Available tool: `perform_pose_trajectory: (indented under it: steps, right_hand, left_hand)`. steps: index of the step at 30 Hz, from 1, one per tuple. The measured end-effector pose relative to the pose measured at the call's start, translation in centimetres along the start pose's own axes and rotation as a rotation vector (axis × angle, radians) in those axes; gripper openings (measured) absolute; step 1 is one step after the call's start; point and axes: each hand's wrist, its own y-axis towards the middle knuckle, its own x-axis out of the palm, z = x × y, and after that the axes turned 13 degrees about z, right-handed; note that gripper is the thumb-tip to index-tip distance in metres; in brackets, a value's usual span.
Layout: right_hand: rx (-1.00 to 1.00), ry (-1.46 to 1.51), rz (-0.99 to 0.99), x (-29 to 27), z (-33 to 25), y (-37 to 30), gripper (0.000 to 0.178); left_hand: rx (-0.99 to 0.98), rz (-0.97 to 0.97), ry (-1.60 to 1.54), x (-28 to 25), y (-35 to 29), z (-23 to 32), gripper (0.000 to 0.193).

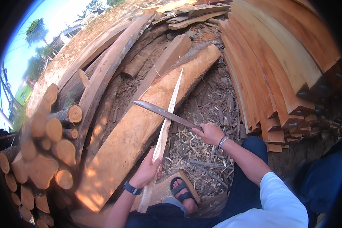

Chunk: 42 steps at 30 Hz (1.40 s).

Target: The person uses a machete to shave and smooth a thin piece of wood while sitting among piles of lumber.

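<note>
My left hand is closed around the lower part of a long, pale strip of wood that tapers to a sharp point at its far end. The strip slants up and away over a broad slab of timber. In my right hand is the handle of a machete, its long, slightly curved blade pointing left. The blade crosses the strip at about its middle and seems to touch it; the blade's tip lies over the slab. My right fingers are wrapped round the handle, which they mostly hide.
Cut logs are stacked at the left, beside long rough planks. Squared beams pile up at the right. Wood shavings cover the ground near my sandalled foot. More boards lie at the back.
</note>
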Motion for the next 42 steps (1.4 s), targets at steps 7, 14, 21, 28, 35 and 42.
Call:
perform_pose_trajectory:
  steps: [7,14,21,28,35,42]
  right_hand:
    - [0.058,0.071,0.092,0.9,1.8,0.8,0.075]
    - [0.071,0.049,0.159,0.9,3.8,1.6,0.077]
    - [0.077,0.079,0.116,0.0,3.4,1.7,0.078]
    - [0.047,0.029,0.089,0.4,4.4,1.1,0.077]
    - [0.115,0.072,0.012,1.0,3.3,1.0,0.079]
    - [0.273,0.197,0.157,1.5,6.0,2.2,0.077]
  left_hand:
    - [0.017,-0.047,0.030,0.4,-0.9,0.8,0.035]
    - [0.004,-0.057,0.037,0.2,-1.9,1.0,0.035]
    - [-0.001,-0.052,0.043,-0.2,-3.0,0.8,0.037]
    - [-0.007,-0.053,0.033,-0.8,-3.2,-0.2,0.039]
    - [-0.007,-0.052,0.086,-1.5,-3.7,-0.4,0.039]
    - [0.018,-0.079,0.071,-0.9,-3.8,-0.5,0.039]
